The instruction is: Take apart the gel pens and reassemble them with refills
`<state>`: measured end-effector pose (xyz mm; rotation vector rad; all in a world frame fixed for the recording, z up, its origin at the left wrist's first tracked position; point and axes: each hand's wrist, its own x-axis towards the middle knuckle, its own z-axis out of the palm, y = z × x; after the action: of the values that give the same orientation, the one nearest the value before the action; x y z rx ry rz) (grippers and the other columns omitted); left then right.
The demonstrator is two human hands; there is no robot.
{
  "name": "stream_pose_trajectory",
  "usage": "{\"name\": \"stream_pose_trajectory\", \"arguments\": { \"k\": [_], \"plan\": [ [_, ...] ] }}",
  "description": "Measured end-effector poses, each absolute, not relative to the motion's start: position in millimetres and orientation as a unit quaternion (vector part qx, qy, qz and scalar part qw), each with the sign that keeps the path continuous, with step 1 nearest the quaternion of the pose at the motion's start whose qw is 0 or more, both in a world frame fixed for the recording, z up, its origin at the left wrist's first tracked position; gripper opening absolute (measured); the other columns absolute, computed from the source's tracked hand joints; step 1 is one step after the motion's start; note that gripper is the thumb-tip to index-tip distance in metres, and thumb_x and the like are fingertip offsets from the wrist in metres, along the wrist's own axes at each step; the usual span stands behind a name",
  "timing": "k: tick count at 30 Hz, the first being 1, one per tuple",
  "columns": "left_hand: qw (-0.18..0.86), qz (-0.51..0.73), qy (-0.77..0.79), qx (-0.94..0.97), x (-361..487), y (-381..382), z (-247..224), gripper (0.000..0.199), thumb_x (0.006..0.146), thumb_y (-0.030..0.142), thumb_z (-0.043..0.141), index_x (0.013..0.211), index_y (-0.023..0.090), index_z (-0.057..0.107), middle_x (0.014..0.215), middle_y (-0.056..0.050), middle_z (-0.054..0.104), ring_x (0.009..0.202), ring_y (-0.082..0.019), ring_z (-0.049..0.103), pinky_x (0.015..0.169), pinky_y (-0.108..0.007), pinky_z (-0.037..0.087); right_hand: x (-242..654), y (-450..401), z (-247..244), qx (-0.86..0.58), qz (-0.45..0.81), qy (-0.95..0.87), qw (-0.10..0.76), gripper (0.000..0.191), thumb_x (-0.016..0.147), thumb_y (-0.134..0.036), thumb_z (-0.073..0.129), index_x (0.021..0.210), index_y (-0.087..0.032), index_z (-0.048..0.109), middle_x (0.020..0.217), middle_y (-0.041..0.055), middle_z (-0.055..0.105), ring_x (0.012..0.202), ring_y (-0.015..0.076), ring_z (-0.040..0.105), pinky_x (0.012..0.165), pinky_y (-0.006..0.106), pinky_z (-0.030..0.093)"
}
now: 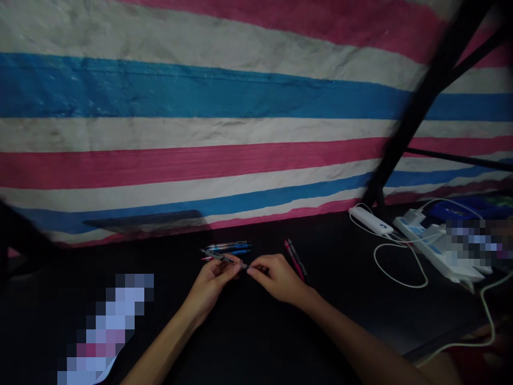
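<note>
Between my two hands, above the black table (pixel 256 331), is a slim dark pen (pixel 226 259). My left hand (pixel 214 278) has its fingers closed around the barrel, whose far end points to the upper left. At the pen's near right end, my right hand (pixel 272 272) pinches the tip with thumb and forefinger. Just behind the left hand lie several pens (pixel 230 247), some with blue parts and one showing a red end. Beyond the right hand rest a red pen (pixel 294 262) and a dark pen (pixel 297 254), side by side.
On the right are a white power strip (pixel 441 246), a white power bank-like box (pixel 371 221) and loose cables (pixel 420 286). A blurred-out light sheet (pixel 114 315) lies at the left. Striped sheeting (pixel 200 166) hangs behind, with a black metal frame post (pixel 417 112) at right.
</note>
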<state>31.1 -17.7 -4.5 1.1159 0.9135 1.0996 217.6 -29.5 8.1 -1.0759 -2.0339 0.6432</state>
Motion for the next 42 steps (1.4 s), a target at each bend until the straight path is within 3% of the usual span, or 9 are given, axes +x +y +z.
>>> {"name": "stream_pose_trajectory", "arguments": {
  "k": [7,12,16,23,29,33,35,38,42],
  "plan": [
    [0.604,0.499,0.401,0.474,20,-14,4,0.021,0.071,0.024,0.071,0.09,0.018,0.064,0.064,0.004,0.055,0.06,-0.007,0.05,0.058,-0.019,0.04,225,-15,-3,-0.457,0.379,-0.68,0.43,0.017,0.079,-0.032,0.059,0.086,-0.017,0.063,0.066,0.0006,0.061,0.058,0.0122,0.058,0.049,0.02,0.043],
    [0.561,0.528,0.418,0.482,9,-8,9,0.024,0.07,0.024,0.072,0.092,0.019,0.063,0.074,0.003,0.059,0.066,-0.007,0.054,0.064,-0.018,0.042,234,-7,0,-0.424,0.48,-0.578,0.506,0.023,0.074,-0.029,0.062,0.092,-0.019,0.053,0.072,-0.0003,0.059,0.057,0.0122,0.06,0.042,0.018,0.041],
    [0.518,0.518,0.432,0.527,5,-5,6,0.026,0.071,0.026,0.07,0.094,0.018,0.061,0.082,0.0,0.063,0.074,-0.012,0.058,0.072,-0.024,0.045,235,-8,6,-0.393,0.551,-0.544,0.495,0.024,0.073,-0.028,0.063,0.093,-0.018,0.053,0.075,0.0007,0.06,0.056,0.0118,0.06,0.043,0.019,0.042],
    [0.357,0.461,0.456,0.673,0,-7,8,0.02,0.079,0.03,0.06,0.096,0.019,0.058,0.089,-0.003,0.061,0.08,-0.016,0.058,0.076,-0.03,0.045,236,-11,12,-0.439,0.566,-0.585,0.381,0.023,0.082,-0.035,0.056,0.084,-0.013,0.061,0.055,-0.0005,0.057,0.04,0.0054,0.045,0.037,0.016,0.028],
    [0.023,0.279,0.4,0.872,7,-19,18,0.017,0.086,0.018,0.043,0.096,0.02,0.057,0.094,-0.006,0.059,0.09,-0.022,0.051,0.078,-0.039,0.04,231,-23,15,-0.386,0.635,-0.631,0.223,0.023,0.081,-0.035,0.058,0.089,-0.014,0.061,0.05,-0.0045,0.051,0.04,0.0049,0.041,0.04,0.015,0.029],
    [-0.15,0.195,0.393,0.886,22,-31,21,0.019,0.082,0.015,0.043,0.092,0.017,0.058,0.095,-0.009,0.059,0.091,-0.026,0.049,0.084,-0.047,0.036,218,-32,6,-0.297,0.761,-0.545,0.189,0.009,0.077,-0.018,0.053,0.083,-0.013,0.058,0.058,-0.0024,0.052,0.045,0.0065,0.046,0.044,0.017,0.037],
    [-0.184,0.179,0.384,0.887,28,-35,20,0.017,0.078,0.019,0.048,0.09,0.016,0.059,0.1,-0.011,0.059,0.095,-0.029,0.048,0.088,-0.05,0.033,214,-33,2,-0.266,0.815,-0.483,0.179,0.01,0.07,-0.01,0.052,0.079,-0.014,0.054,0.059,-0.0023,0.05,0.045,0.0061,0.044,0.044,0.017,0.036],
    [-0.194,0.169,0.366,0.894,32,-37,16,0.018,0.075,0.02,0.05,0.091,0.016,0.058,0.104,-0.011,0.058,0.101,-0.03,0.046,0.091,-0.05,0.03,214,-31,0,-0.213,0.884,-0.395,0.134,0.014,0.067,-0.006,0.048,0.076,-0.015,0.049,0.054,-0.0065,0.038,0.039,0.0029,0.029,0.037,0.012,0.024],
    [-0.2,0.151,0.356,0.9,30,-32,8,0.014,0.07,0.013,0.051,0.082,0.017,0.058,0.09,-0.009,0.059,0.089,-0.026,0.049,0.085,-0.045,0.034,217,-24,4,-0.183,0.923,-0.331,0.073,0.004,0.077,-0.016,0.042,0.074,-0.017,0.044,0.05,-0.0094,0.025,0.035,0.0039,0.013,0.032,0.012,0.012]
  ]
}}
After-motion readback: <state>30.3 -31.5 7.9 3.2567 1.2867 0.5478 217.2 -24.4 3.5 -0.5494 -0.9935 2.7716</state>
